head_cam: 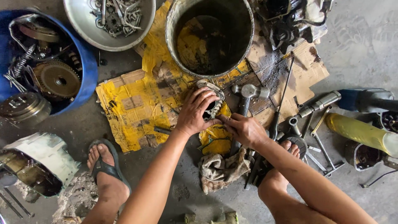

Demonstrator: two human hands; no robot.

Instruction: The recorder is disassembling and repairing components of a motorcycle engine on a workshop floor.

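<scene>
My left hand [195,111] is closed around a round, greasy metal engine part [212,96] with a toothed rim, holding it over yellow cardboard [132,103] on the floor. My right hand [244,129] comes in from the right and its fingertips pinch or press at the lower side of the same part. What the fingertips hold, if anything, is too small to tell. A dirty rag [222,168] lies just below both hands.
A grimy metal bucket [209,35] stands behind the hands. A hammer [246,97], a screwdriver [282,99] and several wrenches [319,141] lie right. A blue tub [89,70] of gears and a steel bowl [83,25] of bolts sit left. My sandalled foot [105,170] rests lower left.
</scene>
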